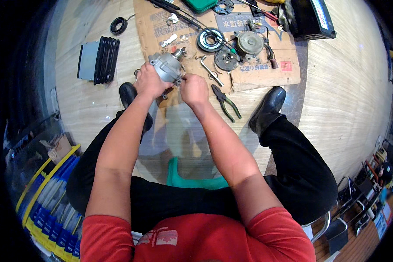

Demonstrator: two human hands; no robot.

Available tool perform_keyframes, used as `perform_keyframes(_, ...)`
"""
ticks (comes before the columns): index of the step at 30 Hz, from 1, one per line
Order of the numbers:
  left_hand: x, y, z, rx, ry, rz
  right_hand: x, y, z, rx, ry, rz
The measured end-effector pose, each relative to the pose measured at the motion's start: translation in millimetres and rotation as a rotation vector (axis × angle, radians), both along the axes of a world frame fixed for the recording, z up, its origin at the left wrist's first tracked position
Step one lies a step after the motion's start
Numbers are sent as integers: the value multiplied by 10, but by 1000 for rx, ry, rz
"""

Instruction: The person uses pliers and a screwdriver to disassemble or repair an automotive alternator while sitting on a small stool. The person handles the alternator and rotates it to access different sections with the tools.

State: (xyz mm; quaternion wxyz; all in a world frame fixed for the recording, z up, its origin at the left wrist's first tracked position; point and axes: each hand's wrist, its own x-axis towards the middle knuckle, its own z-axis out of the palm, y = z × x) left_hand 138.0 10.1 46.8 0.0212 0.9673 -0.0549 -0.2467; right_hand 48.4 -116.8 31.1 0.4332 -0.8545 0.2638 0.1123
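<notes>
A silver cast-metal compressor body (166,67) is tilted between my hands, its shaft end pointing away to the upper right. My left hand (149,81) is closed round its left and near side. Against its lower right edge, my right hand (194,89) is curled with the fingers pressed together; what they pinch, if anything, is hidden. Right of that hand, pliers with dark green handles (225,103) lie on the floor. A bent metal wrench (212,71) lies just beyond, at the cardboard's near edge.
On the flattened cardboard (266,78) lie a black ring-shaped pulley (210,40), a round metal plate (226,58) and a second round machine part (250,43). A black battery (312,19) stands far right. A finned black box (106,60) sits left. My boots flank the work.
</notes>
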Motion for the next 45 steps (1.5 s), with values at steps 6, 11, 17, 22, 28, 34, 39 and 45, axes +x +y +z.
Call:
perform_keyframes(6, -56, 24, 37, 23, -8, 5, 97, -18, 88, -27, 68, 46)
perform_keyframes(11, -5, 48, 142, -11, 9, 13, 215, 20, 145, -52, 101, 46)
perform_keyframes(17, -488, 135, -188, -364, -538, -363, 428, 315, 425, 18, -8, -213)
perform_keyframes(22, -322, 365, -389, -656, -330, -418, 476, 407, 566, 118, 81, -182)
perform_keyframes(28, -482, 8, -70, -632, -287, -178, 416, 346, 429, 258, 43, -195)
perform_keyframes(34, -423, 192, -282, -548, -354, -415, 204, 291, 283, 349, -125, -159)
perform_keyframes(39, -581, 54, -140, -671, -188, -206, 126, 214, 427, 303, -80, -164)
perform_keyframes(45, -640, -47, 93, -717, -141, -275, 138, 187, 259, 368, -143, -235)
